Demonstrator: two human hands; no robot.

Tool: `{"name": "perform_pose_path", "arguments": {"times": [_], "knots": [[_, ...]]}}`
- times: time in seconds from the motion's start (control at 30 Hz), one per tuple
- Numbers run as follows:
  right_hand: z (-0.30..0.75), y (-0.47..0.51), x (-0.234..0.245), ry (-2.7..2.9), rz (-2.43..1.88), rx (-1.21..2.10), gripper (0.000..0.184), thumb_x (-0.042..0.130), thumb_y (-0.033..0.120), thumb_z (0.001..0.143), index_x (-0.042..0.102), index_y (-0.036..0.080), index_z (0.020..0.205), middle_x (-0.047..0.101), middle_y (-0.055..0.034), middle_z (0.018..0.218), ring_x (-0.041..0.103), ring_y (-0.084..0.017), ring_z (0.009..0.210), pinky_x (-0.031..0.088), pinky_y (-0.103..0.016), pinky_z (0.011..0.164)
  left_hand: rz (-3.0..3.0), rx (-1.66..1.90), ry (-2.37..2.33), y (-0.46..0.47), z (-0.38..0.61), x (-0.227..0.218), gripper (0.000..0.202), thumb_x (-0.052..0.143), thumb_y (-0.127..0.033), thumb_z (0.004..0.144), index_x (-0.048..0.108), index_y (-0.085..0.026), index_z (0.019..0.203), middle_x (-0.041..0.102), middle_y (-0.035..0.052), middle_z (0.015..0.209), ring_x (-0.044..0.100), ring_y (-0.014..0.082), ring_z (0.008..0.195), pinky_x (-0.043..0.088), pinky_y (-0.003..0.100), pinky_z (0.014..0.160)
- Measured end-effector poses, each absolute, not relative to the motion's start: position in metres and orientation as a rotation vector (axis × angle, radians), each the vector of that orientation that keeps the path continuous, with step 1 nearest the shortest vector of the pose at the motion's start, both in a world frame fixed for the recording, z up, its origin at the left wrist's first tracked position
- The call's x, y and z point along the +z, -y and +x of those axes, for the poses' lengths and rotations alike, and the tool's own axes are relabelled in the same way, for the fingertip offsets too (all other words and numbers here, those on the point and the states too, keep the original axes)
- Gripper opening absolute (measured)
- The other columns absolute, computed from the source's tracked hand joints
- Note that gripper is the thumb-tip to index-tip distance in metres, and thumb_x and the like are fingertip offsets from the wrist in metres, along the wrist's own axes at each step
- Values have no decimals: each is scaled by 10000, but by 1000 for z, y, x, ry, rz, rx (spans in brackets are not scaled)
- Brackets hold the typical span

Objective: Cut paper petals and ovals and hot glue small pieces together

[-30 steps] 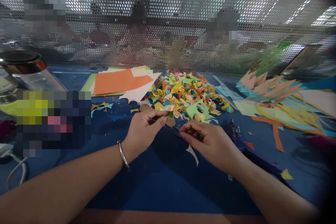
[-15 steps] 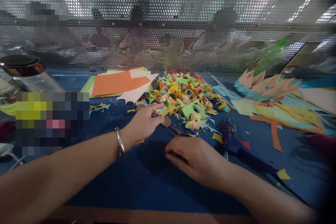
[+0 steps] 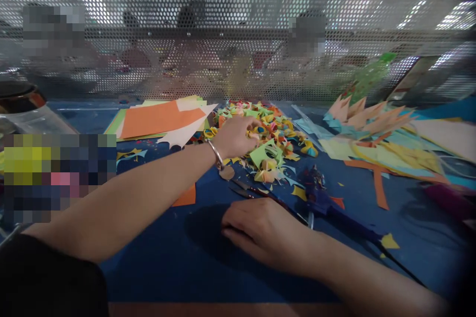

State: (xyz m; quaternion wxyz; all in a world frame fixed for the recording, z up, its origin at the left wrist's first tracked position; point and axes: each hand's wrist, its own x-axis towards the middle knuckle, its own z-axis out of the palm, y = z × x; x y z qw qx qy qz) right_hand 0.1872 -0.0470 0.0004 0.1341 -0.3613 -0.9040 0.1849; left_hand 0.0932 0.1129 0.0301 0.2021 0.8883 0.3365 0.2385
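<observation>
My left hand (image 3: 238, 136), with a silver bangle at the wrist, reaches over a heap of small folded and cut paper pieces (image 3: 277, 129). Its thumb and index finger are curved and apart, among the pieces. Close to the table's front, my right hand (image 3: 256, 228) is closed, its fingers curled together; whatever they may hold is hidden. Just beyond it lie scissors (image 3: 243, 190), their blades toward the left. A small round brown disc (image 3: 226, 173) lies below the left wrist. An orange paper piece (image 3: 186, 196) is partly hidden under the left forearm.
A blue glue gun (image 3: 334, 215) lies right of my right hand, its cord running to the front. Coloured sheets (image 3: 159, 120) are stacked at back left. Pointed folded paper (image 3: 357, 111) and a green bottle (image 3: 374, 77) are at back right, before a perforated metal screen (image 3: 230, 69). A lidded jar (image 3: 40, 119) stands left.
My left hand has moved forward and right, from beside the round disc onto the paper heap. My right hand stays closed near the scissors. The view has shifted slightly.
</observation>
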Motion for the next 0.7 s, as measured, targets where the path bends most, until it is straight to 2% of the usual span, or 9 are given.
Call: {"name": "perform_pose_path", "arguments": {"times": [0.07,0.13,0.27,0.33,0.4,0.57,0.7], "knots": [[186,48,0,2651,-1033,510,179,513,201,984,674,144,932,696,-50,826,629,-159,717,419,-281,634,2615,569,-831,-91,92,27,288,661,-214,808,710,-123,1077,687,137,1080,607,267,1074,454,399,990],[186,49,0,2665,-1026,475,167,525,204,977,673,151,920,689,-39,803,617,-154,683,397,-284,604,2681,431,-738,-73,92,22,264,708,-328,803,716,-158,1006,668,119,1074,599,275,1069,468,400,958],[186,49,-2,2644,-1035,447,146,544,195,961,678,158,915,698,-30,795,617,-152,677,395,-282,601,2743,233,-727,-63,96,16,251,651,-333,838,700,-156,1008,652,104,1027,625,238,919,489,352,804],[186,48,-3,2637,-1036,454,144,548,196,958,682,158,924,704,-32,804,626,-156,692,410,-280,612,2749,230,-747,-67,98,16,213,611,-307,860,695,-156,984,651,102,1030,625,235,919,479,341,775],[185,48,-3,2637,-1035,464,149,543,193,957,684,155,924,706,-38,812,633,-161,705,426,-282,623,2756,243,-743,-72,98,18,198,599,-296,868,694,-158,971,645,102,1038,621,234,936,475,335,773],[184,48,-4,2635,-1031,503,165,519,174,961,680,149,935,710,-45,838,636,-164,728,445,-283,647,2838,206,-497,-76,102,12,316,662,-320,838,687,-180,1121,603,100,1106,595,232,1027,475,326,858],[184,47,-4,2649,-1032,506,151,521,172,955,669,155,936,703,-42,841,624,-158,733,434,-275,650,2952,216,-529,-95,114,5,249,517,-259,929,705,-160,1059,599,120,1128,587,241,1023,475,339,826]]}}
